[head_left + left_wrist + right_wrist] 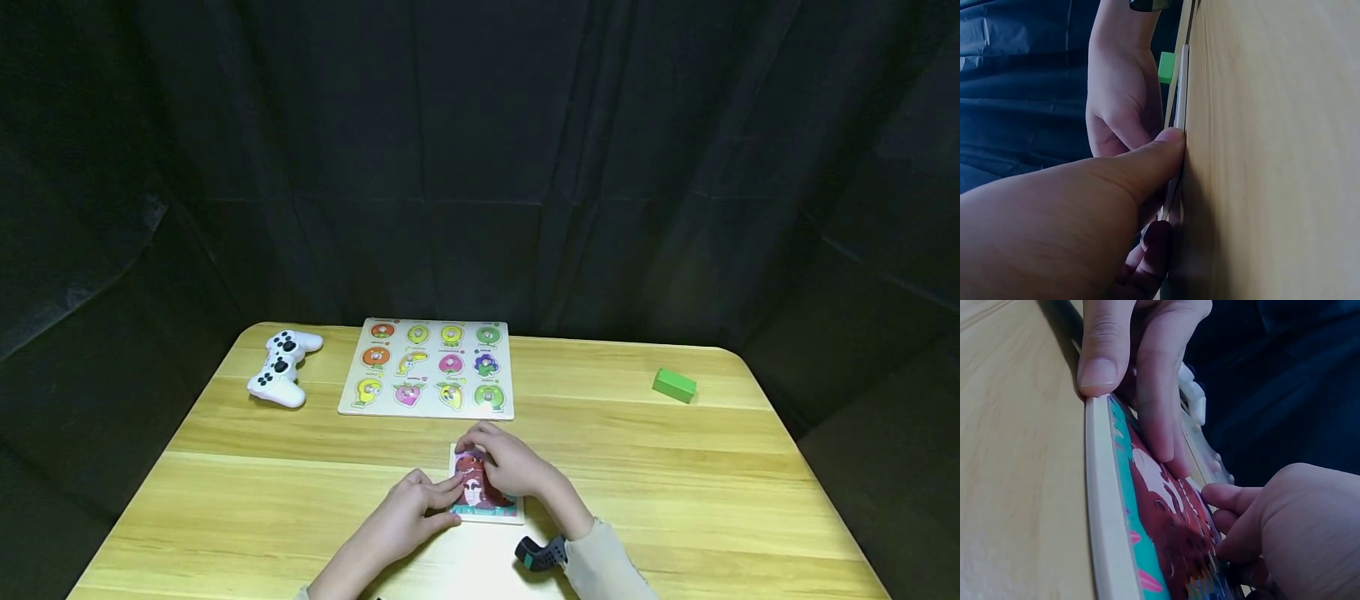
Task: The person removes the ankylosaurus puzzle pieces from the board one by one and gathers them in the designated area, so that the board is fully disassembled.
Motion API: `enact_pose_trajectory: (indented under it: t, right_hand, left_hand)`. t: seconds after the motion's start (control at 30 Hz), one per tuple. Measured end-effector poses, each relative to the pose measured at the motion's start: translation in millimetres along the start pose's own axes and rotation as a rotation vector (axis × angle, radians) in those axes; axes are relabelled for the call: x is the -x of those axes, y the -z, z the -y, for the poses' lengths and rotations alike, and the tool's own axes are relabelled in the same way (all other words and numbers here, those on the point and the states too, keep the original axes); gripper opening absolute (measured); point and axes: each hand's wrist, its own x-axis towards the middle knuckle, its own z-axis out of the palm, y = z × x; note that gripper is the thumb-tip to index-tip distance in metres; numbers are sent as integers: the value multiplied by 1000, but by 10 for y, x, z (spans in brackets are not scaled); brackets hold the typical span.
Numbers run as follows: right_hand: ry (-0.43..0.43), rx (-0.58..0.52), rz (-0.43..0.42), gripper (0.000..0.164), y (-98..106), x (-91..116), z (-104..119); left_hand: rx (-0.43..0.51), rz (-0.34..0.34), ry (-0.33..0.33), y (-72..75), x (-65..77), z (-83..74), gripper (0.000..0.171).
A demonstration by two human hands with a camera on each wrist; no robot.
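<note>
A: Where is the puzzle (474,493) lying?

B: It's resting face up on the worktop (675,483).

A: How are you expecting it to handle?

B: I'm guessing light and stiff, like thin wood. The picture is shining a little, so I'm expecting a slippery face. It isn't looking fragile, though I'm judging that its pieces (1157,515) could be tipping out under a steep tilt. I'm favouring a hold on the pale rim (1107,506), at opposite sides.

A: What are the left hand (420,508) and right hand (510,458) doing?

B: The left is keeping its fingers nearly straight, parted from the thumb: fingertips are pressing on the puzzle's face, the thumb is bracing its near-left corner. The right is bending its fingers over the puzzle's far side, partly closed; whether it's pinching anything, I'm not able to tell.

A: What are the wrist views adding?

B: The right one is showing the rim's thickness, which the head view is barely giving. The left one is catching the puzzle edge-on, hiding its picture.

A: And farther out?

B: The head view alone is laying it all out: the fruit board (430,405) is lying near, beyond the puzzle; the controller (282,367) is sitting beyond it to the left, the block (674,386) beyond it to the right.
</note>
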Motion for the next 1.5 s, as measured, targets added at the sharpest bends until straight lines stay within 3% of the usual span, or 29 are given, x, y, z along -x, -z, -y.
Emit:
enact_pose_trajectory:
  t: [0.27,0.53,1.0,1.37,1.5]
  right_hand:
    - [11,-25,-5,42,7,2,4]
    - [11,-54,0,41,3,5,-11]
    - [-15,-147,-15,32,-8,43,-16]
    - [-3,-159,-31,25,2,43,-46]
    - [14,-150,-38,25,13,48,-67]
  left_hand:
    - [-43,-5,-19,-4,1,11,36]
    - [-2,-40,0,6,-1,2,31]
    - [28,-36,15,2,-21,30,31]
    - [-80,-97,-4,6,-3,30,40]
    - [-58,-54,-5,50,4,44,40]
